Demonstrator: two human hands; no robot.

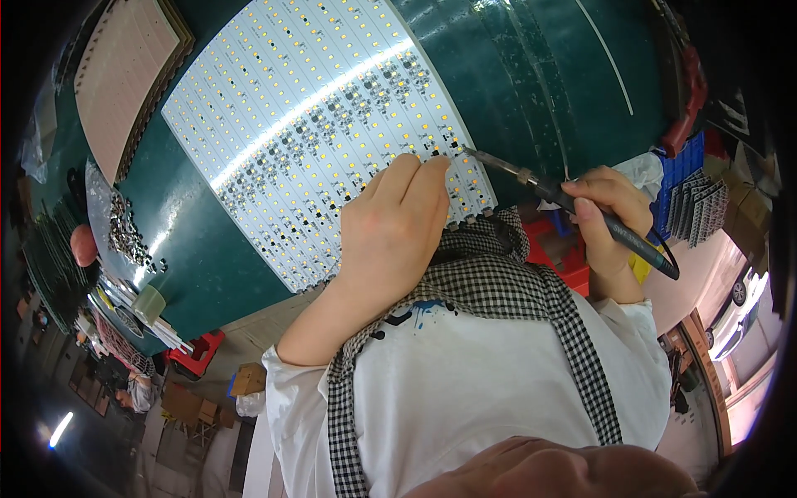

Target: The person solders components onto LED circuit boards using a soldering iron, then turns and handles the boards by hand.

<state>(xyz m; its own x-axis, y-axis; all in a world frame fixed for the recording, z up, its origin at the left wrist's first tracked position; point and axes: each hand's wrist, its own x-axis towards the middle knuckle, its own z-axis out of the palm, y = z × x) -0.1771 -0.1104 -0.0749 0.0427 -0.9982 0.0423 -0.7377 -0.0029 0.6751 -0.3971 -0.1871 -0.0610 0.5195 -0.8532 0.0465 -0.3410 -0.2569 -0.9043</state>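
Dark green tabletop (531,75), kinda glossy with glare streaks. Stack of cardboard sheets (124,75) at the far left corner. Red stool (198,349) and cardboard boxes (249,380) down on the grey floor (207,448). Blue crate (679,170) off right, bright daylight beyond.

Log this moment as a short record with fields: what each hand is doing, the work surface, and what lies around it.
left hand: left hand rests on the light panel, fingers pressing near its right edge
right hand: right hand grips a soldering iron like a pen
iron tip: at the panel's edge, just beside the left fingertips
panel: white light panel with rows of small yellow chips, lying on a green table
left side: pile of small metal parts, roll of tape, stack of cardboard
right side: blue bin
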